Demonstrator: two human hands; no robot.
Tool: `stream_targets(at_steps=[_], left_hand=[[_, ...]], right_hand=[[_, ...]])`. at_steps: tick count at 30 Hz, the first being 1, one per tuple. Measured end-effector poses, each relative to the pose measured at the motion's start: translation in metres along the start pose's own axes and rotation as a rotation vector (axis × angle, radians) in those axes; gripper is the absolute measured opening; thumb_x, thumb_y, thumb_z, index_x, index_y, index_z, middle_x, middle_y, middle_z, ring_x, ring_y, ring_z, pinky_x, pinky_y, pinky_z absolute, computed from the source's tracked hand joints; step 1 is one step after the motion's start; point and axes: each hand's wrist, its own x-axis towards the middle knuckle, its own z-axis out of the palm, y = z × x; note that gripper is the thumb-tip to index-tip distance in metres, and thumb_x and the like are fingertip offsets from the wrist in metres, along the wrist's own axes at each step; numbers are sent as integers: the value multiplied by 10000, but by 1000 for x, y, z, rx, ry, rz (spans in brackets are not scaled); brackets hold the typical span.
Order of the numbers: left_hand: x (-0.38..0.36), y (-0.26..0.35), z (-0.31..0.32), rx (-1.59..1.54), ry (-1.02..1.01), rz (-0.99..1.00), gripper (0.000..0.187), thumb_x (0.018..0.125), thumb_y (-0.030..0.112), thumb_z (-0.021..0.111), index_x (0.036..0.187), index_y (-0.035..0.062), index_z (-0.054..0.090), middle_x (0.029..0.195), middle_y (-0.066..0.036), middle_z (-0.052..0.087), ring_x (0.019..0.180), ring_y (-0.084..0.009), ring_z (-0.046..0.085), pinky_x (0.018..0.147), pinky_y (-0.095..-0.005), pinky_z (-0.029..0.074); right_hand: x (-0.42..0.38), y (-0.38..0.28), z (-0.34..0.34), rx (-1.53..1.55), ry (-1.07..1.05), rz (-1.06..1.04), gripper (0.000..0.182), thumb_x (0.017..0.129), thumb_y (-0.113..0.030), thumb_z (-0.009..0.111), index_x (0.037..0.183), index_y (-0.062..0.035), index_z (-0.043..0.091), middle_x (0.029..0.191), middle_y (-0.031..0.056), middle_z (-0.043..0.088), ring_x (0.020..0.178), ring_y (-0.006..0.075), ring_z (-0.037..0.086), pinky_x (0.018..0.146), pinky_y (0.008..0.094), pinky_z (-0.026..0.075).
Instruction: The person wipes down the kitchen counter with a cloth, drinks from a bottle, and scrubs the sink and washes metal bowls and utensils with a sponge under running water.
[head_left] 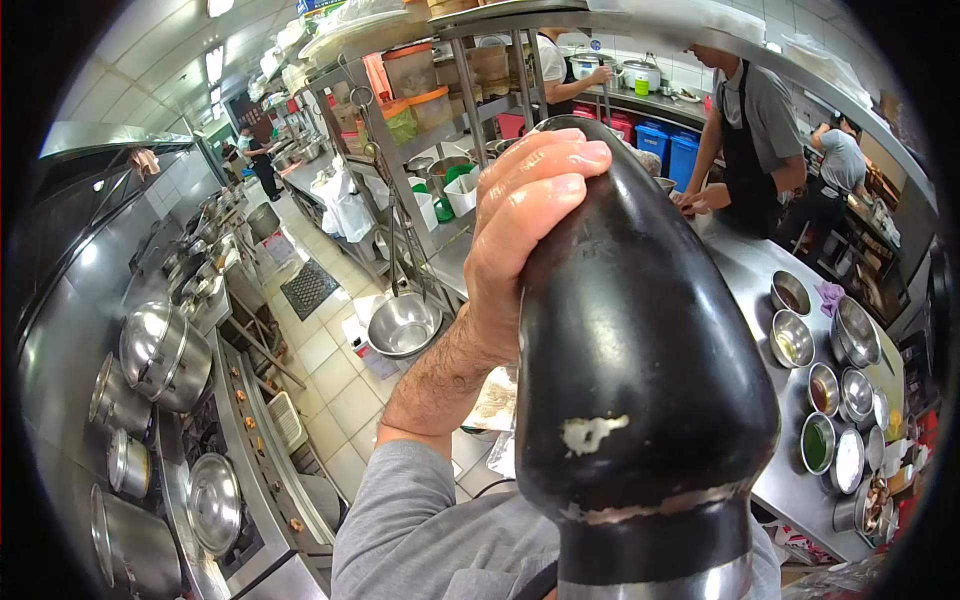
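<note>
Black and hard-looking, the bulky tool (650,340) stands right of centre, left hand (515,215) wrapped over its narrow top, fingers together; probably heavy, rigid, slick, best steadied at the neck (655,548) too.

No text, label, brand or number readable. Small round blue sign (596,45) on far tiled wall (680,62), too small to make out. Blue packaging (318,6) high on shelving (458,88), print illegible.

Steel bowls (819,388) crowd the counter (745,290); pots (165,357) line the stove (215,425).
</note>
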Motion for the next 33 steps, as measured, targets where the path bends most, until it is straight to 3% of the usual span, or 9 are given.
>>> stream_targets(at_steps=[11,14,33], left_hand=[[4,-4,-1,0,6,6,516,694,148,698,1111,59,406,1084,-175,546,1000,-313,523,909,-421,380],[3,-1,0,-49,67,-100,511,697,145,695,1109,62,406,1085,-172,548,1001,-314,523,910,-419,380],[-17,-5,-16,0,21,-240,505,711,140,687,1118,55,401,1105,-178,540,1022,-314,508,911,-412,381]], right_hand=[[1,2,4,-7,57,-33,260,715,-293,625,935,-155,608,1069,81,453,1158,275,326,977,533,169],[2,2,5,-20,54,-21,256,713,-292,627,930,-157,608,1067,80,455,1153,274,329,972,532,175],[6,-2,3,-38,11,18,264,722,-285,621,956,-165,596,1075,77,441,1166,266,317,985,539,170]])
